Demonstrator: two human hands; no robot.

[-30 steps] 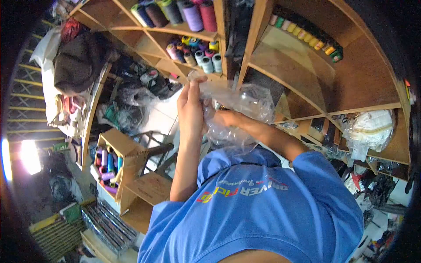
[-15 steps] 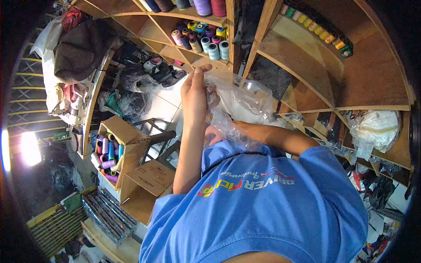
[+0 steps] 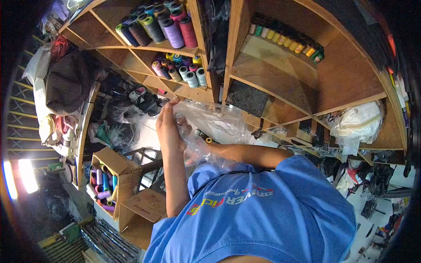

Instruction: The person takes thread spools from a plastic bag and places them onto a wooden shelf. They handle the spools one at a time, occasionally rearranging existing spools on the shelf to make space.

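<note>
My left hand (image 3: 168,131) is raised in front of my chest, its fingers closed on a crumpled clear plastic bag (image 3: 221,120). The bag spreads out to the right of the hand, and part of it hangs down toward my shirt. My right forearm lies across my body, and my right hand (image 3: 193,153) is under the lower folds of the plastic, close below the left wrist. Its fingers are mostly covered, so I cannot make out its grip.
Wooden shelves ahead hold thread cones (image 3: 175,33) and a row of small yellow and green spools (image 3: 289,43). A wrapped white bundle (image 3: 359,122) sits at right. At left are a cardboard box of thread (image 3: 125,175), an open carton (image 3: 149,205) and a sewing machine table (image 3: 86,127).
My view has tilted up and turned right, so the shelves sit lower and further left. Both hands stay at the plastic bag, in nearly the same pose.
</note>
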